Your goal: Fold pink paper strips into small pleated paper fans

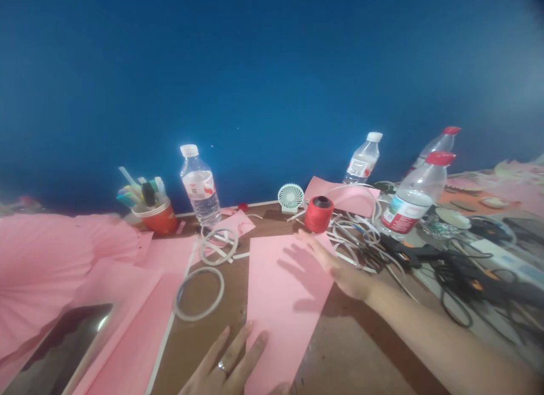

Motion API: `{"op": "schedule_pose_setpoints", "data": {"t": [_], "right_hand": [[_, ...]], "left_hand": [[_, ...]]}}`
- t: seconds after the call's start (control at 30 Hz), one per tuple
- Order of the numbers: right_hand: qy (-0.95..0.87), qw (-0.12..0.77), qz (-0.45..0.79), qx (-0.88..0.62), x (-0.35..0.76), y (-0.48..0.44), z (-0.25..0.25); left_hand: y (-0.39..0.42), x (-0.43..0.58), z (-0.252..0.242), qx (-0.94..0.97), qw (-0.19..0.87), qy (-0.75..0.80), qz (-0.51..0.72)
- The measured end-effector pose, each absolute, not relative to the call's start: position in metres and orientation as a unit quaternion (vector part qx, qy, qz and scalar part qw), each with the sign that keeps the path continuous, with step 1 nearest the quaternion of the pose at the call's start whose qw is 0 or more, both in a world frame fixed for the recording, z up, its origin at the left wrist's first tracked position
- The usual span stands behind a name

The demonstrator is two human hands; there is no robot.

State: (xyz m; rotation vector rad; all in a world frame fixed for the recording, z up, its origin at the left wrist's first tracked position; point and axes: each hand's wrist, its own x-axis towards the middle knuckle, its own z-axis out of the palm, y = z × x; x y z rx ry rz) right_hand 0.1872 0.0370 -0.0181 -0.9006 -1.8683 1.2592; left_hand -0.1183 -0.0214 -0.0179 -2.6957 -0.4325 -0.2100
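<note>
Rectangular pink paper sheet (280, 293) lies flat mid brown wooden table (212, 321). Left hand (225, 366) at sheet's 7 o'clock corner, fingers spread and released, pressing down, likely pinning it. Right hand (335, 264) flat, grasping nothing, over the 2 o'clock edge; red thread spool (318, 213) at its 12 o'clock

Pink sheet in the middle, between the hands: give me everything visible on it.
The pink sheet is a plain rectangle, apparently paper, matte, unfolded, lying flat on the brown table, long side running away from the person. The left hand lies open with fingers on its near left corner. The right hand, open, is over its far right edge and casts a shadow on it; contact unclear. A red thread spool stands just beyond its far edge.
</note>
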Motion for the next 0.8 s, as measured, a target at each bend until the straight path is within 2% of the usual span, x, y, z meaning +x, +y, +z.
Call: {"op": "schedule_pose_setpoints", "data": {"t": [0.13, 0.3, 0.43, 0.6, 0.67, 0.8], "right_hand": [[-0.682, 0.406, 0.487, -0.364, 0.201, 0.051, -0.030], [-0.688, 0.419, 0.466, -0.367, 0.195, 0.050, -0.033], [-0.716, 0.386, 0.437, -0.384, 0.195, 0.049, -0.029], [-0.791, 0.285, 0.335, -0.426, 0.177, 0.035, -0.012], [-0.811, 0.266, 0.344, -0.390, 0.151, 0.015, -0.001], [-0.801, 0.298, 0.479, -0.200, 0.081, -0.034, 0.014]], "left_hand": [[-0.020, -0.119, -0.008, -0.974, 0.190, -0.110, -0.059], [-0.024, -0.122, 0.010, -0.990, 0.118, -0.078, -0.028], [-0.031, -0.123, 0.025, -0.997, 0.034, -0.069, -0.004], [-0.035, -0.123, 0.035, -0.997, -0.038, -0.068, -0.002], [-0.037, -0.123, 0.033, -0.997, -0.034, -0.068, -0.009], [-0.039, -0.129, 0.021, -0.994, -0.054, -0.096, -0.024]]}}
